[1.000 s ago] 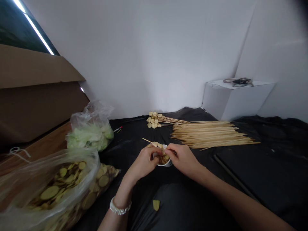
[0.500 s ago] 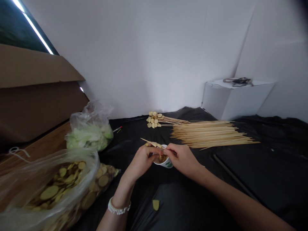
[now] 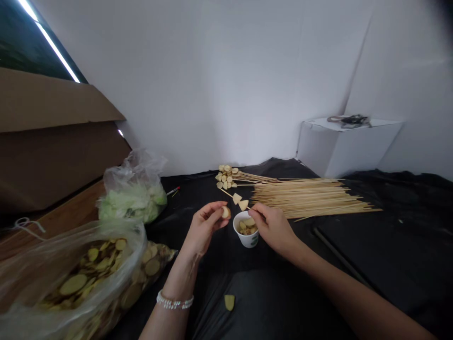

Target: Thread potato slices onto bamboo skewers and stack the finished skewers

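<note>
The right hand (image 3: 272,230) pinches one end of a bamboo skewer (image 3: 227,192) between thumb and fingers, just above a white paper cup (image 3: 247,239) with a green print, and two pale yellow wedges (image 3: 243,205) sit along the skewer. The left hand (image 3: 205,227) is half closed, holding a rounded slice (image 3: 225,212) at its fingertips, near the skewer but not touching it. The step in hand looks like threading pieces onto the skewer, and the bare tip seems to call for lining up the held slice and pushing it on. Upper middle, loaded skewers (image 3: 225,175) lie beside a loose pile of bare skewers (image 3: 311,198) on a black plastic sheet (image 3: 396,236), with a plastic bag of yellow slices (image 3: 78,283) at lower left
</note>
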The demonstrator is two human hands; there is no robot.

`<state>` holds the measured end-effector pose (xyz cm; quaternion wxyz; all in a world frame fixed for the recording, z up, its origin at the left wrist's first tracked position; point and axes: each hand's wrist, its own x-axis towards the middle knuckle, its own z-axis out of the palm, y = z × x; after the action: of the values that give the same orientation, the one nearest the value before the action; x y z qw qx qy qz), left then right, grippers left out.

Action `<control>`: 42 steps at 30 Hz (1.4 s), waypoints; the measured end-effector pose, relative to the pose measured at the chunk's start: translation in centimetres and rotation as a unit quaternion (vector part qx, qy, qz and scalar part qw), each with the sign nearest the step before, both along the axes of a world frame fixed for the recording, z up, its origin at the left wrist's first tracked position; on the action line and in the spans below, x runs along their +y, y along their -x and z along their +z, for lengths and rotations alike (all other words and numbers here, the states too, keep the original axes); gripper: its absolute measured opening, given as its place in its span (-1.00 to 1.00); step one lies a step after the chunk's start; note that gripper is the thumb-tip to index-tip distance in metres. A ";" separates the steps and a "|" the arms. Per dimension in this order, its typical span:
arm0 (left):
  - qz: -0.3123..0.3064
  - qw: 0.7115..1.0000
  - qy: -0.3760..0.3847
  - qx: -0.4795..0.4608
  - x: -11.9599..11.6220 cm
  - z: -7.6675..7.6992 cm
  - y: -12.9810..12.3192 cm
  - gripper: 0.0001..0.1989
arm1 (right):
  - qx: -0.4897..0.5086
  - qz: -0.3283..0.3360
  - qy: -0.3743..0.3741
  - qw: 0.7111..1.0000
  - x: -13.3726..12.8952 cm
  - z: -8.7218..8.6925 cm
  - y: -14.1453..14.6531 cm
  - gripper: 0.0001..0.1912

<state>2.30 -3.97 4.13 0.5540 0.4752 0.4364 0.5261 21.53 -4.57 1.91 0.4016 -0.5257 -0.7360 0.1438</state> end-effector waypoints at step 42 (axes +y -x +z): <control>0.159 0.946 0.061 -0.277 1.7 -0.1 1.1 -0.84 | -0.161 0.009 -0.059 0.985 -0.9 -0.1 0.0 -0.72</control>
<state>1.17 -2.29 4.02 0.5904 0.2002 0.3668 0.6905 21.48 -5.45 1.82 0.3065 -0.5107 -0.8031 0.0174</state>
